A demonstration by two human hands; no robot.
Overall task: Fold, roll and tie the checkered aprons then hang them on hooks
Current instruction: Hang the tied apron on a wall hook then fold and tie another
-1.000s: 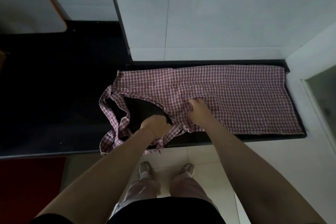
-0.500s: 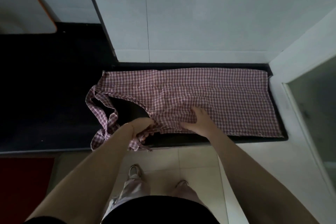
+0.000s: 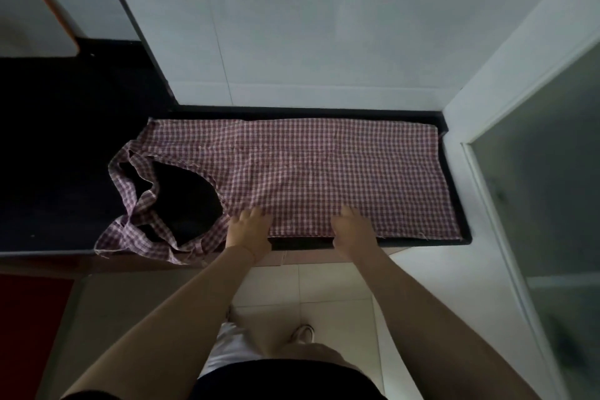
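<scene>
A red-and-white checkered apron (image 3: 324, 172) lies spread flat on a black counter (image 3: 65, 172), folded lengthwise, its skirt end to the right. Its neck loop and ties (image 3: 136, 204) trail in a tangle at the left, one end hanging over the counter's front edge. My left hand (image 3: 248, 230) rests on the apron's near edge, fingers laid on the cloth. My right hand (image 3: 352, 229) rests on the same edge a little to the right, fingers also flat on the fabric. Neither hand plainly grips the cloth.
A white tiled wall (image 3: 324, 26) rises right behind the counter. A white frame with a glass panel (image 3: 535, 204) stands at the right. A white board with an orange rim (image 3: 32, 10) leans at the far left. A red mat (image 3: 29, 318) lies on the tiled floor.
My left hand let go of the ties at the left and moved right onto the apron's near edge. My right hand shifted right along that edge. The cloth now lies flatter.
</scene>
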